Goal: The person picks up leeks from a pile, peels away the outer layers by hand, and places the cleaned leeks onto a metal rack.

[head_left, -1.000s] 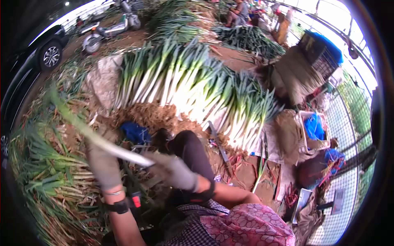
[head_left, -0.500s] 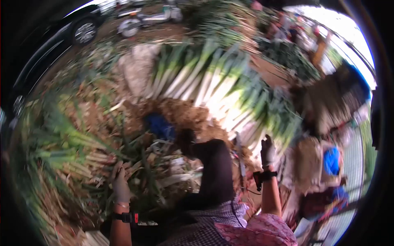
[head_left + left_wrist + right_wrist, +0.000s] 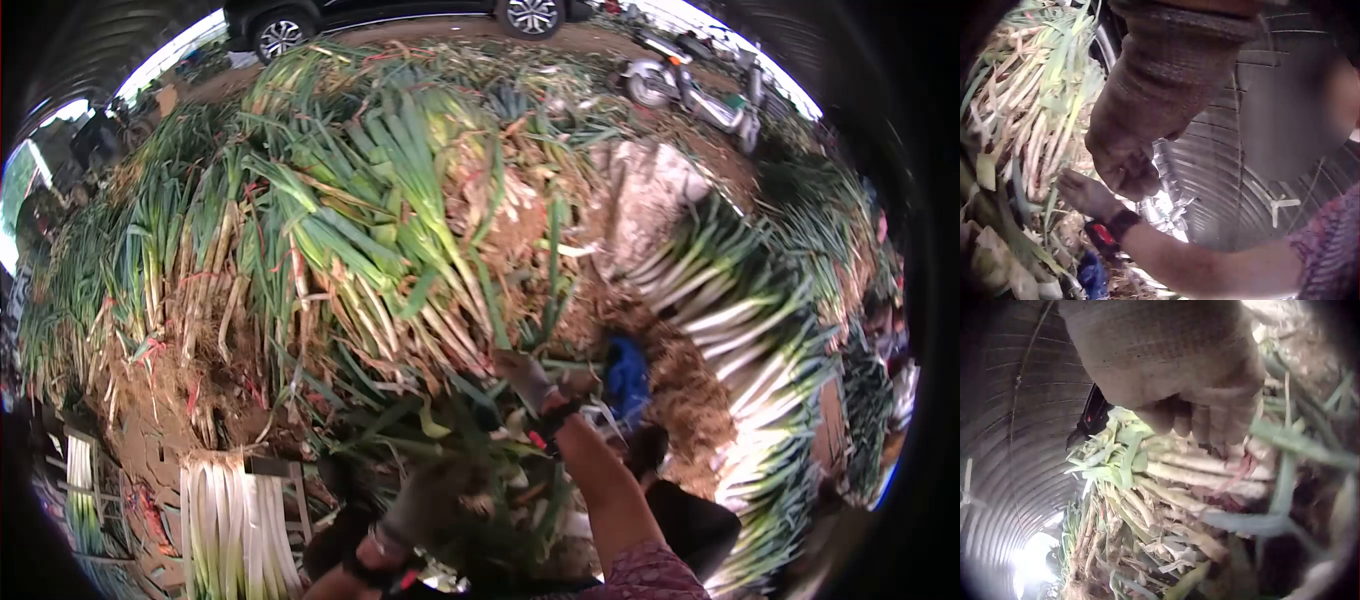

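My right hand (image 3: 525,378), in a pale work glove, reaches to the lower ends of a heap of untrimmed leeks (image 3: 420,240). In the right wrist view its fingers (image 3: 1200,422) point down at the pale leek stalks (image 3: 1191,475), with a red tie near the fingertips. My left hand (image 3: 430,505), also gloved, hovers blurred and low over leaf scraps, nearer my body. From the left wrist its fingers look loosely curled with nothing visible in them. Loose green leek leaves (image 3: 400,430) lie between the hands and the heap.
Cleaned white leeks (image 3: 760,370) lie in a row at the right, beside a blue bag (image 3: 627,380). More leeks (image 3: 240,520) stand upright at lower left. Tied bundles (image 3: 200,250) fill the left. A scooter (image 3: 690,85) and a dark car (image 3: 400,12) are behind.
The view has swung left to the untrimmed heap. The leek held one second ago has left my hands. My right hand has crossed from the right side to the heap; the left is nearer my body.
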The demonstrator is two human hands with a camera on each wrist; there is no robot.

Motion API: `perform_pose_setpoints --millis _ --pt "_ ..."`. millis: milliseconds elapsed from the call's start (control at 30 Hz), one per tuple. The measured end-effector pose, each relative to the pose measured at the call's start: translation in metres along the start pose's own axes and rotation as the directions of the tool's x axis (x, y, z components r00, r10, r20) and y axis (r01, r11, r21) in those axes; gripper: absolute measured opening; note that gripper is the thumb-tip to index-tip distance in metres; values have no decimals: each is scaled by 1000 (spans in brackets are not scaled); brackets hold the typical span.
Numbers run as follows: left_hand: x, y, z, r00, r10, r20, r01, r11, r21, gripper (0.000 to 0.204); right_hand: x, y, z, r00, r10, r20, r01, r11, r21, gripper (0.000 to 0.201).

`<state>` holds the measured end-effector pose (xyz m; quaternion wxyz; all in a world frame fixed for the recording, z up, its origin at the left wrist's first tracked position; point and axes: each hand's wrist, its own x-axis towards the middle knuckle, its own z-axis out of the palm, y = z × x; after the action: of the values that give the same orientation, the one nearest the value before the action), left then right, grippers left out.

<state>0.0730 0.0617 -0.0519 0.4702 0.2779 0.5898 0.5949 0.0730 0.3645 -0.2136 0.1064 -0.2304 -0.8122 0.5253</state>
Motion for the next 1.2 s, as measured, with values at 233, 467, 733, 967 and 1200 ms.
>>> perform_pose_setpoints --millis 233,467,733,967,1200 --pt "-27 76 -17 943 -245 -224 136 900 -414 31 124 -16 52 939 260 -225 -344 735 -585 94" --pt "-26 71 -14 941 -225 -255 136 936 -324 29 39 -74 17 992 47 -119 -24 982 187 33" --pt "25 7 -32 790 508 -343 -364 839 404 26 -190 -125 7 995 -92 -29 79 950 -303 30" --pt "32 26 -21 845 -42 -533 -259 840 -477 25 -318 -181 -23 941 -205 271 330 741 -585 62" --pt "-3 35 -18 891 340 -300 -453 713 -536 39 -199 -228 32 952 -167 257 5 846 534 48"
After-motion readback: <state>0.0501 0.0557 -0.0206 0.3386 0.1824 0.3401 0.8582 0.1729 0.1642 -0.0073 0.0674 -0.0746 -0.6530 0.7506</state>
